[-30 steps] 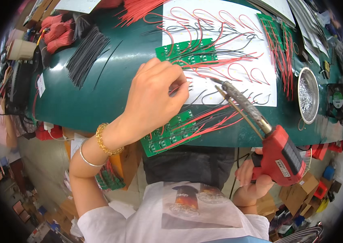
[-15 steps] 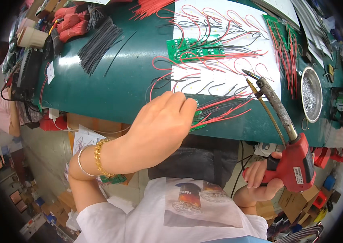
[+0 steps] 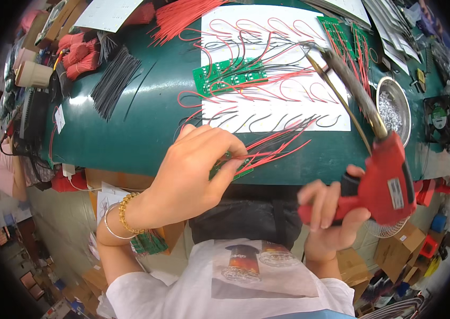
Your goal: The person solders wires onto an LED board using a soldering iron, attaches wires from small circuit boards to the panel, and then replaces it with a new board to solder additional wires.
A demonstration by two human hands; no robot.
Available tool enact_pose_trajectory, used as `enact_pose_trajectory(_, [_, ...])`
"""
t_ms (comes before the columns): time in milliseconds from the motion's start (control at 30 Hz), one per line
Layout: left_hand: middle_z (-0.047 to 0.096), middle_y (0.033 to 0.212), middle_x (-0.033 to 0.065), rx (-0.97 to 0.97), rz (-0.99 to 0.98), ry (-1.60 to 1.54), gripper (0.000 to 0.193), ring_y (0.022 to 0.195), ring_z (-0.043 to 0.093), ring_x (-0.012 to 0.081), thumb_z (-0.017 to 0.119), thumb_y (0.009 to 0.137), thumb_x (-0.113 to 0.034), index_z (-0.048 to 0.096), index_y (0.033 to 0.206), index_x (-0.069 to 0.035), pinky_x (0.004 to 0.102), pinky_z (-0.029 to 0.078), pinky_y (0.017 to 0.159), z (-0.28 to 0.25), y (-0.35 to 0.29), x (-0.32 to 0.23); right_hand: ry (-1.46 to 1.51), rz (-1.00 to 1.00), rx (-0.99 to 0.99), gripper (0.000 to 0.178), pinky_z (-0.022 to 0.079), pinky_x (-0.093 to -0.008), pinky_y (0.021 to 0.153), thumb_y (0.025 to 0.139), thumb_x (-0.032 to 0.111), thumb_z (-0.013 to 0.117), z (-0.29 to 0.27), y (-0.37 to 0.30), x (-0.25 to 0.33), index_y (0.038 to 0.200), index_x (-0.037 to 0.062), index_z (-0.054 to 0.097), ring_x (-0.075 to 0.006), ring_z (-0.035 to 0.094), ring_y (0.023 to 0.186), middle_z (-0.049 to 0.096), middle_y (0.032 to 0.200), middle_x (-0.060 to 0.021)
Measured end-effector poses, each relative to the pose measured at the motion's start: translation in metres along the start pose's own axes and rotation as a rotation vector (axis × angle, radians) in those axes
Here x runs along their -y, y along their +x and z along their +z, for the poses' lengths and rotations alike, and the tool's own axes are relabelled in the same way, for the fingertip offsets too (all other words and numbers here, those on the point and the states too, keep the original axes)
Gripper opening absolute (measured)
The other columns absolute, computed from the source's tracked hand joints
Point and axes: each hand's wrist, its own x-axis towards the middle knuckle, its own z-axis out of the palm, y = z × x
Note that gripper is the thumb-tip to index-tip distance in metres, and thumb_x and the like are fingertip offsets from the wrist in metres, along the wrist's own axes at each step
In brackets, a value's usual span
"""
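Observation:
My left hand (image 3: 195, 167) is closed, its thumb and forefinger pinched on a red wire (image 3: 259, 154) at the table's near edge. Under those fingers lies a small green circuit board (image 3: 244, 171), mostly hidden, with red and black wires fanning out to the right. In my right hand (image 3: 336, 212) is a red soldering gun (image 3: 387, 183), fingers wrapped round its handle. Its long metal barrel and thin feed tube point away from me, the tip above the white sheet (image 3: 288, 114). On that sheet, a larger green board (image 3: 230, 74) lies among looped red and black wires.
Black wires (image 3: 116, 82) and red wire bundles (image 3: 81, 50) lie at the left of the green table (image 3: 156, 138). To the right are wired green boards (image 3: 336, 34), a metal bowl (image 3: 393, 109) of small clear pieces and a black fan (image 3: 440, 119). A person (image 3: 4, 170) is at far left.
The whole view has shifted a little. My left hand has drawn back slightly and its fingertips now pinch a red wire. The soldering gun's tip has swung farther away over the sheet.

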Motion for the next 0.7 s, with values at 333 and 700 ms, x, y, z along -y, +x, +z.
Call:
enact_pose_trajectory(333, [0.063, 0.083, 0.0061, -0.103, -0.184, -0.312, 0.017, 0.075, 0.058, 0.0118, 0.064, 0.076, -0.003, 0.061, 0.093, 0.000, 0.0264, 0.043, 0.069, -0.005, 0.013, 0.006, 0.263, 0.178, 0.103, 0.071, 0.026, -0.0481, 0.105, 0.084, 0.050, 0.051, 0.015, 0.027, -0.027, 0.123, -0.0043, 0.027, -0.0114, 0.043, 0.039, 0.036, 0.047, 0.0030])
enact_pose_trajectory(700, [0.064, 0.081, 0.0070, 0.073, -0.067, -0.204, 0.022, 0.076, 0.060, 0.0176, 0.068, 0.072, -0.002, 0.061, 0.092, 0.000, 0.0302, 0.043, 0.072, 0.003, 0.010, -0.001, 0.233, 0.201, 0.117, 0.075, 0.023, -0.0482, 0.107, 0.082, 0.055, 0.049, 0.015, 0.025, -0.025, 0.122, -0.0034, 0.026, -0.0108, 0.043, 0.039, 0.035, 0.046, 0.0040])
